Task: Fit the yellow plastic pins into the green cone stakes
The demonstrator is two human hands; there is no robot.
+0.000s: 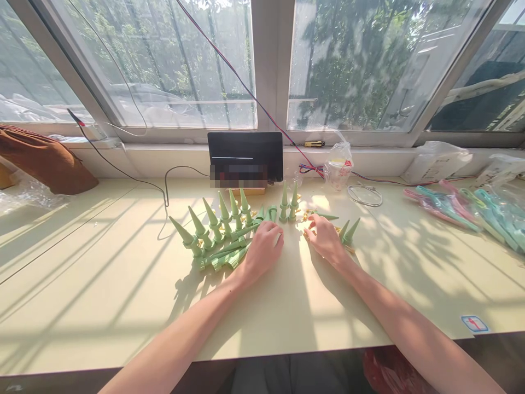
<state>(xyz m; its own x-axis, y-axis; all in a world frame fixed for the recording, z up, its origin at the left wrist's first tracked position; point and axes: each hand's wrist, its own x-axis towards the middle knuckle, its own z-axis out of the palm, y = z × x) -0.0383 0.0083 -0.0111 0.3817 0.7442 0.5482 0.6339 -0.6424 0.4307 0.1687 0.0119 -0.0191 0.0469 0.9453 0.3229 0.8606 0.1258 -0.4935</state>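
Observation:
My left hand (266,245) is at the right end of a pile of green tube-like pieces (223,257), its fingers curled down; what they hold, if anything, is hidden. My right hand (324,236) reaches in beside small yellow pieces (308,212), thumb and fingers apart, with nothing clearly between them. Several green cone-topped pieces (213,220) stand upright in a slanting row left of my left hand. Two more upright cones (284,202) stand between and beyond my hands. Near my right wrist, further green cones (351,232) lean beside yellow pieces.
A dark tablet (246,156) stands at the back. Right of it are a plastic-wrapped cup (338,169), a coiled cable (364,195) and bagged pastel items (447,205). A brown bag (45,158) lies far left. Black wire crosses the table's left part.

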